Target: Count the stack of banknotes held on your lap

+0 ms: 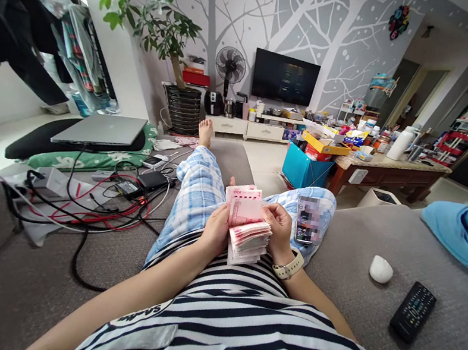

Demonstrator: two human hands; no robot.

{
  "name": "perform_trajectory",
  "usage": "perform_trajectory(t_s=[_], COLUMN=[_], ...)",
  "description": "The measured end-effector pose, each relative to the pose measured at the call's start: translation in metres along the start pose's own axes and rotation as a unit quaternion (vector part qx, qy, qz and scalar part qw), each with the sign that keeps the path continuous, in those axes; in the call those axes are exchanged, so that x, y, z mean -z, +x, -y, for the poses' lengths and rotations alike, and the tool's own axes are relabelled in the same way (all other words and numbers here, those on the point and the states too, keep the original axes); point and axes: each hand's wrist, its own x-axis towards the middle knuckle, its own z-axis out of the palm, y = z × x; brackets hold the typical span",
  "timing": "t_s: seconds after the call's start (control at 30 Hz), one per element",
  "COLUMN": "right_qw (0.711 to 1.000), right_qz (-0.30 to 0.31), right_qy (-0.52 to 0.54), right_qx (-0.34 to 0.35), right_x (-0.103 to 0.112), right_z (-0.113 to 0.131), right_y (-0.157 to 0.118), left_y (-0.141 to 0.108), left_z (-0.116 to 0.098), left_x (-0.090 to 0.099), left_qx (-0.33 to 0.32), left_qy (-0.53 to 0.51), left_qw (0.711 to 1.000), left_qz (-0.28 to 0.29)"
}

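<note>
A thick bundle of pink banknotes [248,242] is held in front of my striped shirt, its notes folded over and fanned at the lower end. My left hand [217,227] grips the bundle along its left side, the fingers hidden behind the notes. At the right edge, my right hand [278,225] pinches the notes between thumb and fingers. A few notes stand up above the rest, with "100" printed on the top one. The right wrist wears a pale watch [289,264]. A phone [308,219] with a lit screen rests on my right thigh.
Left of my legs lie tangled cables [121,197] and a closed laptop [101,130] on a green cushion. To the right on the sofa are a white mouse [381,270], a black remote [413,311] and blue cloth [467,237]. A cluttered wooden table [391,168] stands beyond.
</note>
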Motion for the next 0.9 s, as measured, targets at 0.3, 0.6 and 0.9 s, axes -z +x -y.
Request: perform_trajectory(t_s=[0.3, 0.6, 0.9], right_qw=[0.999, 0.999, 0.999], right_qz=[0.031, -0.024, 0.005], right_qy=[0.02, -0.02, -0.035], right_qx=[0.008, 0.019, -0.012], right_x=[0.004, 0.002, 0.003], right_z=[-0.011, -0.009, -0.009], right_y=[-0.003, 0.002, 0.004], left_y=[0.001, -0.001, -0.003], left_z=[0.004, 0.002, 0.0], left_x=[0.002, 0.001, -0.002], left_qx=[0.029, 0.036, 0.04], left_qy=[-0.026, -0.024, -0.018], left_qw=[0.999, 0.999, 0.999], left_qz=[0.003, 0.014, 0.023])
